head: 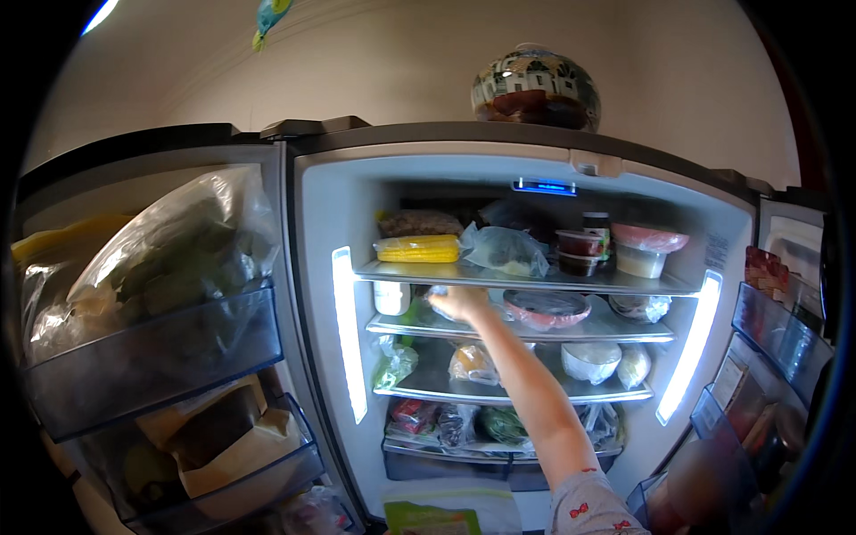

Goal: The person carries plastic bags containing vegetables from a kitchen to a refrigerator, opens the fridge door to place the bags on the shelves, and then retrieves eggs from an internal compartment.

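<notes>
Before me stands an open refrigerator with lit glass shelves. My right hand (460, 303) reaches onto the second shelf (555, 332), at a partly hidden plastic-wrapped item (438, 291); whether the fingers grip it is unclear. Left of the hand stands a white container (391, 298). To its right is a pink bowl (548, 311) under plastic film. Above, on the top shelf, lie packed corn cobs (418, 249) and a knotted plastic bag (511, 251). At the bottom edge is a clear and green plastic pouch (431, 518); my left hand is almost wholly hidden there.
The left door's bins (160, 341) hold bagged greens and a paper bag (241, 448). The right door's bins (782, 328) hold jars and packets. Wrapped bowls (591, 361) and bagged food fill lower shelves. A round decorated pot (537, 90) sits on top of the refrigerator.
</notes>
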`<action>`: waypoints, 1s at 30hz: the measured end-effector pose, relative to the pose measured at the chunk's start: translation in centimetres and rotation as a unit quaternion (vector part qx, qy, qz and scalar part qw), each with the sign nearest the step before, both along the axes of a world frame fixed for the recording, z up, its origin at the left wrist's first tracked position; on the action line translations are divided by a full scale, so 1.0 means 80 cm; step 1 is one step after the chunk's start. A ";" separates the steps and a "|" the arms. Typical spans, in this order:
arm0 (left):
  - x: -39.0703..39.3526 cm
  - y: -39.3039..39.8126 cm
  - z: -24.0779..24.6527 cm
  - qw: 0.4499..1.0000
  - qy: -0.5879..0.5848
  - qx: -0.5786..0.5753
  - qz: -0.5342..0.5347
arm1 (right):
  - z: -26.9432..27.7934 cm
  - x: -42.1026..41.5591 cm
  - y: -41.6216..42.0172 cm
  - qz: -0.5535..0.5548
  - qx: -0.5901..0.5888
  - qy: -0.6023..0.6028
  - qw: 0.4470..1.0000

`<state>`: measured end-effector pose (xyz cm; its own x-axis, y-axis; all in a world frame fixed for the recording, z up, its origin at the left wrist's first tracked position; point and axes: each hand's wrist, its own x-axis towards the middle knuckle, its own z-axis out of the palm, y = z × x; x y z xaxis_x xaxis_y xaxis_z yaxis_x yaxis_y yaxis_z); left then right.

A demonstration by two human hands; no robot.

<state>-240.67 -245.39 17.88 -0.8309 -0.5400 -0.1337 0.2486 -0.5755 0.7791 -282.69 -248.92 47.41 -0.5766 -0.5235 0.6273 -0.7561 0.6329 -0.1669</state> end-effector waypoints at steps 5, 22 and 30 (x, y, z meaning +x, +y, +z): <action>-0.006 -0.007 0.010 1.000 0.026 0.002 -0.006 | -0.009 0.172 0.057 0.157 -0.177 0.217 0.947; 0.009 0.015 0.030 0.995 0.017 -0.019 -0.099 | 0.096 0.101 0.153 -0.029 -0.195 0.145 0.970; 0.019 0.016 0.062 0.980 0.012 -0.182 -0.085 | -0.040 0.229 0.174 0.210 -0.185 0.231 0.932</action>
